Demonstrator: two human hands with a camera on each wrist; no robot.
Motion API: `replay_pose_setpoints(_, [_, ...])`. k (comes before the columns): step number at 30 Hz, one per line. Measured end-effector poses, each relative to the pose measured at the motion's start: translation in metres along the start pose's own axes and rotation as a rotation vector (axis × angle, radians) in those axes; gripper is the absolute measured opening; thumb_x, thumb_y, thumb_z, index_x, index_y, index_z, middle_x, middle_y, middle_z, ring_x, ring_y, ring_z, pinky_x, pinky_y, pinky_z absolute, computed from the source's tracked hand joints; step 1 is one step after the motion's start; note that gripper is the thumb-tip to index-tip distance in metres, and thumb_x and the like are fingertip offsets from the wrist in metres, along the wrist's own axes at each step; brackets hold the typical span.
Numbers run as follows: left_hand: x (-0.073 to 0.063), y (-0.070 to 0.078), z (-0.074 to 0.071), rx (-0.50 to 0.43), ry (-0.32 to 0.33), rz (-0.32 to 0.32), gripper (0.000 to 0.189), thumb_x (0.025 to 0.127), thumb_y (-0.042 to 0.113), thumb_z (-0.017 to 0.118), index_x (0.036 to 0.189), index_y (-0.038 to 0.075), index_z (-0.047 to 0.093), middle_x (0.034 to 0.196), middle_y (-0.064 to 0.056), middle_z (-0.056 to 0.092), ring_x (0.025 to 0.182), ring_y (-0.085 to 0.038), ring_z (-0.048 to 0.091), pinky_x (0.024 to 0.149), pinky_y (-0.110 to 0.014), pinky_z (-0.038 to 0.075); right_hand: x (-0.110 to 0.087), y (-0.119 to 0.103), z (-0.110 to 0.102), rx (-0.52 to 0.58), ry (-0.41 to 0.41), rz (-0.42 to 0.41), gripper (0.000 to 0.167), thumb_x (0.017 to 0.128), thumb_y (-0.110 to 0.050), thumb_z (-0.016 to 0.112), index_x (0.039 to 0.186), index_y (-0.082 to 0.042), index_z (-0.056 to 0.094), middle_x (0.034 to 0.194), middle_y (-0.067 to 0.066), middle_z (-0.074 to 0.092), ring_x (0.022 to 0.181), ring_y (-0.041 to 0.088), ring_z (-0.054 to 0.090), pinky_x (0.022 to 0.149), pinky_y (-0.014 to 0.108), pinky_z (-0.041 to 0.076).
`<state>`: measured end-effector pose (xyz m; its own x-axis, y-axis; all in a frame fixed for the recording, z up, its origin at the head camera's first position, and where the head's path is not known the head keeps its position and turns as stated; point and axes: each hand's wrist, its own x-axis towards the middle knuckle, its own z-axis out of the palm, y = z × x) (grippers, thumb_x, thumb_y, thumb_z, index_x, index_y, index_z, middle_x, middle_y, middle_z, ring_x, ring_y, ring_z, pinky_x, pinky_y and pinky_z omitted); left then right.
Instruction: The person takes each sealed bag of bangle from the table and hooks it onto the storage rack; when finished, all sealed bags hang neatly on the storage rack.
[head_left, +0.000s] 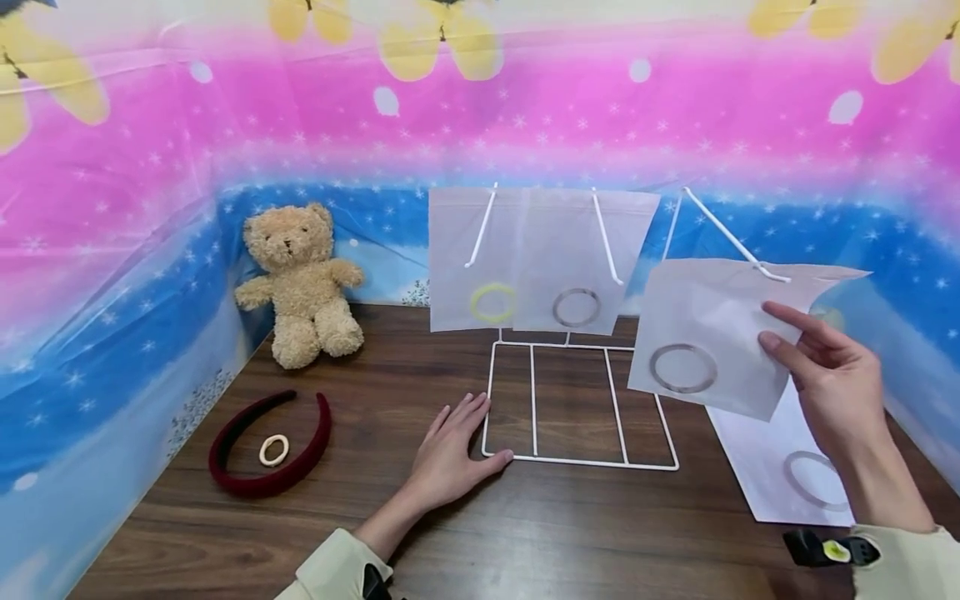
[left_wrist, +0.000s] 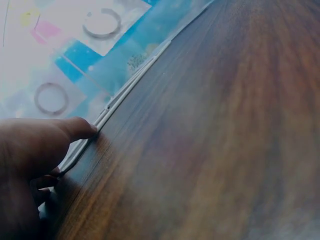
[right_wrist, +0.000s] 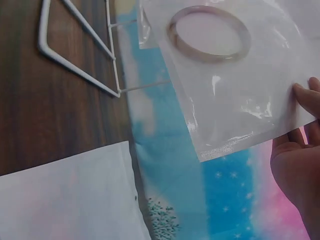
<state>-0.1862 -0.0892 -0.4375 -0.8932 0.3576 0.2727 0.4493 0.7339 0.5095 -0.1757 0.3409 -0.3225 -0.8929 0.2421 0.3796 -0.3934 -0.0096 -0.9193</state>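
My right hand pinches the right edge of a translucent plastic bag between thumb and fingers. Inside that bag shows a greyish bangle, and its top meets the right prong of a white wire display rack. My left hand lies with fairly straight fingers at the rack base's front left corner, the thumb touching the front wire. Two more bags hang on the left and middle prongs, one with a yellow-green bangle, the other with a greyish bangle.
Another bag with a pale bangle lies on the table under my right arm. To the left rest a dark red headband and a small cream ring. Behind them sits a teddy bear. Patterned cloth walls the back and sides.
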Motion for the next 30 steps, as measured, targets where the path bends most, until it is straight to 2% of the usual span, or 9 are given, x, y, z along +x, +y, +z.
replay_pose_setpoints(2, [-0.001,0.000,0.001,-0.001,-0.007,-0.003,0.081,0.086,0.052,0.068,0.147,0.004,0.044,0.153,-0.008,0.039,0.144,-0.025,0.026,0.117,-0.047,0.013,0.006,0.001,0.001,0.037,-0.003,-0.002,0.049,0.084,0.000,0.074,0.132,0.001,0.060,0.086,0.009,0.057,0.082,0.015,0.053,0.066,0.014,0.052])
replay_pose_setpoints(7, [0.000,-0.001,0.003,0.015,-0.004,-0.001,0.082,0.086,0.054,0.068,0.147,0.004,0.044,0.153,-0.007,0.039,0.144,-0.025,0.026,0.117,-0.046,0.014,0.015,0.001,0.002,0.079,0.005,-0.012,0.049,0.084,0.002,0.074,0.131,0.003,0.061,0.080,0.009,0.054,0.079,0.015,0.052,0.069,0.015,0.053])
replay_pose_setpoints(13, [0.002,-0.002,0.002,0.022,0.013,0.002,0.082,0.086,0.054,0.068,0.146,0.004,0.045,0.152,-0.009,0.040,0.144,-0.026,0.027,0.117,-0.046,0.015,0.012,0.005,0.003,0.117,0.043,-0.037,0.048,0.083,0.006,0.073,0.130,0.006,0.060,0.077,0.009,0.050,0.076,0.016,0.045,0.067,0.016,0.054])
replay_pose_setpoints(18, [0.001,-0.004,0.002,0.023,0.020,0.002,0.082,0.085,0.053,0.069,0.146,0.003,0.045,0.152,-0.010,0.040,0.143,-0.027,0.028,0.117,-0.047,0.016,0.005,0.011,0.002,0.155,0.014,0.002,0.049,0.086,0.009,0.069,0.133,0.004,0.058,0.090,0.009,0.061,0.088,0.014,0.060,0.068,0.025,0.058])
replay_pose_setpoints(24, [0.000,-0.005,0.000,0.019,0.013,-0.009,0.082,0.086,0.052,0.069,0.147,0.004,0.044,0.152,-0.009,0.040,0.144,-0.026,0.027,0.117,-0.048,0.015,0.020,0.012,0.008,0.174,-0.012,0.039,0.050,0.086,0.006,0.070,0.135,0.001,0.058,0.095,0.008,0.065,0.089,0.015,0.064,0.068,0.026,0.058])
replay_pose_setpoints(30, [0.001,-0.002,0.001,0.022,0.010,0.000,0.082,0.086,0.053,0.068,0.147,0.003,0.044,0.152,-0.009,0.040,0.144,-0.026,0.027,0.117,-0.048,0.016,0.038,0.019,0.010,0.141,-0.032,0.078,0.052,0.088,-0.004,0.072,0.137,-0.005,0.058,0.125,0.008,0.060,0.099,0.013,0.065,0.069,0.026,0.057])
